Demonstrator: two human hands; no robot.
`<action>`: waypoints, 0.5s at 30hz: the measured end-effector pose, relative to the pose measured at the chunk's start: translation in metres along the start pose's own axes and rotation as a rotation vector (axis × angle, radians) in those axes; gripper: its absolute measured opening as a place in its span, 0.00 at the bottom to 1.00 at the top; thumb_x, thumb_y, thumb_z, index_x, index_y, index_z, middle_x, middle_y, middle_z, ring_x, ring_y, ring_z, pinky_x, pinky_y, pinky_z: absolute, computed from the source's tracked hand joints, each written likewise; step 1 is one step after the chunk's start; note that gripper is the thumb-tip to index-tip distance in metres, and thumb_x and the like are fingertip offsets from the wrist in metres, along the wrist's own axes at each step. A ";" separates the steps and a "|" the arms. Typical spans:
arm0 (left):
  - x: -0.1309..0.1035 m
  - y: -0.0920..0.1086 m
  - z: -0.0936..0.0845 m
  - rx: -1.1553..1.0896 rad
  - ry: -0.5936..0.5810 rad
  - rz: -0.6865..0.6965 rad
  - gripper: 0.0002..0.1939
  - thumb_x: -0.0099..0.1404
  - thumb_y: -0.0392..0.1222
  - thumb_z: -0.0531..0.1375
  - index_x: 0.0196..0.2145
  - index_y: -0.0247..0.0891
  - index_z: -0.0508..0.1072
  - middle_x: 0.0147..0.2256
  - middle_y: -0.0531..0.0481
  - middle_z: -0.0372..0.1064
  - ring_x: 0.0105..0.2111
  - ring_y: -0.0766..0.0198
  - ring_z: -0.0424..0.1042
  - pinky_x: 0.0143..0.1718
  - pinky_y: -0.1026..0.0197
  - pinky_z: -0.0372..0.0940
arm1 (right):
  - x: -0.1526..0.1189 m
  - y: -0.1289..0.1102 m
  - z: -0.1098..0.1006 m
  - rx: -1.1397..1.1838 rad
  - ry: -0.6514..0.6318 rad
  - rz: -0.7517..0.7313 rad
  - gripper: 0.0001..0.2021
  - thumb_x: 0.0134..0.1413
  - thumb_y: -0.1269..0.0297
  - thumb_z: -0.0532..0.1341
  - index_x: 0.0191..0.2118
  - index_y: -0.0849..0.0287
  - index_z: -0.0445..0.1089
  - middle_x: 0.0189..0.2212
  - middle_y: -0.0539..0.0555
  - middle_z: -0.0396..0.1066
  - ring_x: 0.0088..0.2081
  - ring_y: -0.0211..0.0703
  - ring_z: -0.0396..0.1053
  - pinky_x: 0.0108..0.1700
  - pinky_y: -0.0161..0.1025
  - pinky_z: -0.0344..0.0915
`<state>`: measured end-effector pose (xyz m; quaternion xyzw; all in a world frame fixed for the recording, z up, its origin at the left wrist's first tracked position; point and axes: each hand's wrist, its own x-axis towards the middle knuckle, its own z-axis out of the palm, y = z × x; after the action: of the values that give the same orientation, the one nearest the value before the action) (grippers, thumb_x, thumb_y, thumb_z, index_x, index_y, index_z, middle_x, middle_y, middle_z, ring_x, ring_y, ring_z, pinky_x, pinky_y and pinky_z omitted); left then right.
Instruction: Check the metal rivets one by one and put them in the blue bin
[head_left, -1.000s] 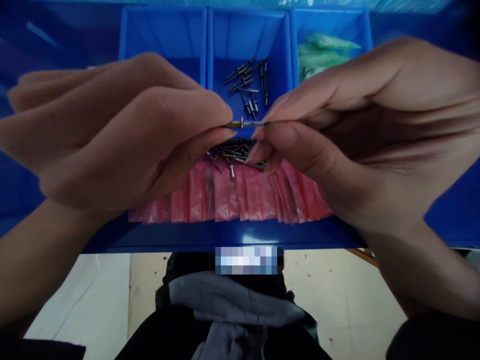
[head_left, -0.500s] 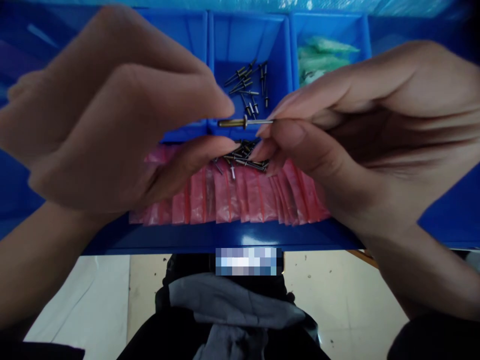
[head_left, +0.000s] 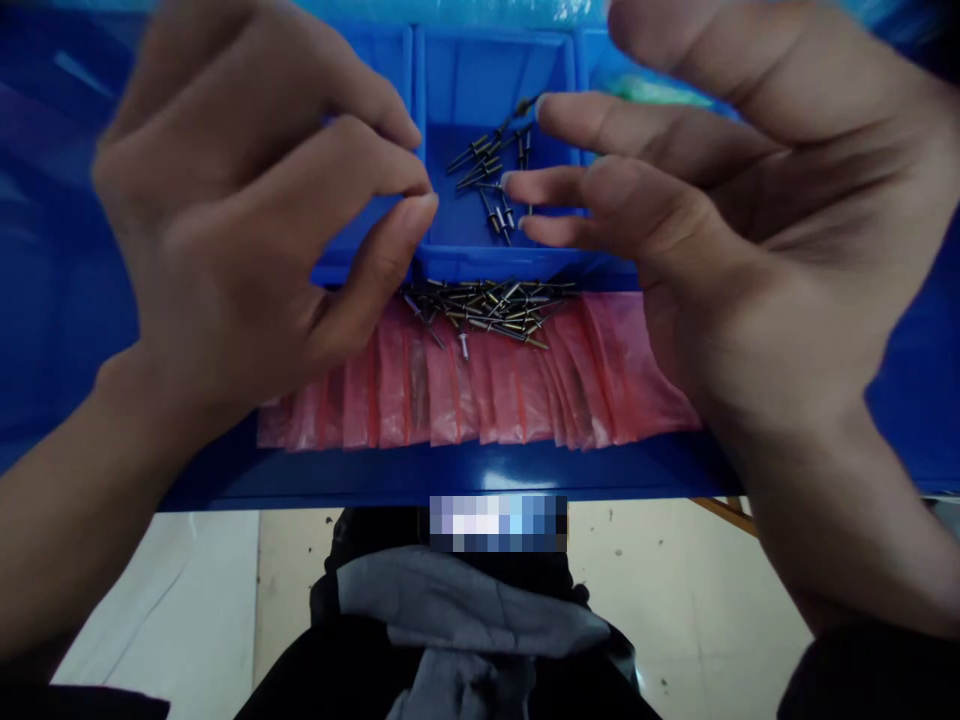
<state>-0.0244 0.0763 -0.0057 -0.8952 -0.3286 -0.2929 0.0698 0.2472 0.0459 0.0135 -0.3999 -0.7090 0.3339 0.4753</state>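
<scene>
My right hand [head_left: 757, 200] is open over the middle bin, its fingers spread apart. A blurred blind rivet [head_left: 523, 106] is near one of its fingertips; whether it touches the finger I cannot tell. To the left, my left hand [head_left: 255, 210] has its thumb and index finger pinched together with nothing visible between them. Several blind rivets [head_left: 480, 160] lie inside the middle blue bin [head_left: 491, 265], below and between my hands. A heap of more rivets [head_left: 495, 305] rests on a row of pink plastic bags [head_left: 450, 400] in front of the bin.
Another blue bin [head_left: 367, 235] stands to the left, partly behind my left hand. A right-hand bin holds green bags [head_left: 660, 92], mostly covered by my right hand. The blue table's front edge [head_left: 390, 485] runs above my lap, where grey cloth [head_left: 472, 600] shows.
My right hand has let go of the rivet it pinched and spread its fingers, moving up. My left hand's thumb and index finger have come together, and the hand has shifted slightly away from the middle.
</scene>
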 end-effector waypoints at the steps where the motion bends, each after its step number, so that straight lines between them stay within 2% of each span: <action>1: 0.002 -0.002 0.002 0.005 -0.042 0.027 0.15 0.77 0.47 0.57 0.56 0.40 0.75 0.61 0.46 0.71 0.65 0.45 0.71 0.69 0.37 0.68 | 0.001 -0.001 -0.004 -0.064 -0.050 0.008 0.18 0.72 0.70 0.61 0.60 0.42 0.75 0.55 0.49 0.80 0.57 0.53 0.80 0.53 0.50 0.83; 3: 0.004 -0.005 0.006 0.020 -0.117 0.079 0.18 0.77 0.47 0.60 0.59 0.35 0.73 0.64 0.40 0.69 0.68 0.43 0.67 0.70 0.37 0.67 | 0.001 -0.001 -0.008 -0.240 -0.164 -0.137 0.13 0.73 0.68 0.61 0.56 0.46 0.77 0.51 0.50 0.82 0.50 0.48 0.82 0.48 0.46 0.83; 5: 0.003 -0.006 0.008 0.001 -0.124 0.091 0.19 0.77 0.46 0.61 0.60 0.33 0.73 0.64 0.38 0.70 0.69 0.44 0.68 0.70 0.41 0.69 | 0.001 0.003 -0.008 -0.488 -0.318 -0.364 0.10 0.73 0.67 0.63 0.53 0.52 0.79 0.45 0.51 0.83 0.44 0.44 0.82 0.44 0.42 0.80; 7: 0.001 -0.003 0.009 -0.010 -0.113 0.091 0.18 0.78 0.44 0.60 0.60 0.33 0.74 0.64 0.38 0.71 0.69 0.47 0.69 0.69 0.42 0.70 | 0.000 0.010 -0.004 -0.697 -0.488 -0.503 0.11 0.75 0.67 0.59 0.52 0.57 0.79 0.44 0.53 0.83 0.43 0.44 0.82 0.40 0.40 0.77; 10: 0.000 0.000 0.010 -0.003 -0.099 0.101 0.17 0.79 0.43 0.60 0.60 0.35 0.74 0.65 0.40 0.71 0.69 0.49 0.69 0.68 0.42 0.72 | -0.001 0.018 0.003 -0.791 -0.639 -0.479 0.18 0.79 0.68 0.49 0.49 0.59 0.79 0.45 0.54 0.81 0.45 0.45 0.80 0.38 0.38 0.74; 13: -0.001 0.001 0.011 -0.007 -0.053 0.114 0.17 0.78 0.43 0.61 0.60 0.36 0.75 0.64 0.42 0.72 0.67 0.49 0.72 0.67 0.42 0.74 | -0.002 0.020 0.005 -0.728 -0.592 -0.414 0.18 0.80 0.66 0.49 0.47 0.59 0.78 0.46 0.55 0.80 0.44 0.42 0.79 0.40 0.38 0.74; 15: 0.000 0.002 0.011 0.001 -0.038 0.105 0.17 0.77 0.42 0.62 0.60 0.38 0.75 0.64 0.43 0.73 0.66 0.51 0.72 0.66 0.44 0.75 | -0.001 0.019 0.004 -0.687 -0.532 -0.424 0.15 0.79 0.67 0.52 0.46 0.60 0.77 0.45 0.56 0.80 0.43 0.41 0.79 0.40 0.38 0.75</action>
<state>-0.0183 0.0784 -0.0152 -0.9167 -0.2825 -0.2714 0.0793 0.2485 0.0529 -0.0046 -0.2811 -0.9412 0.0667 0.1754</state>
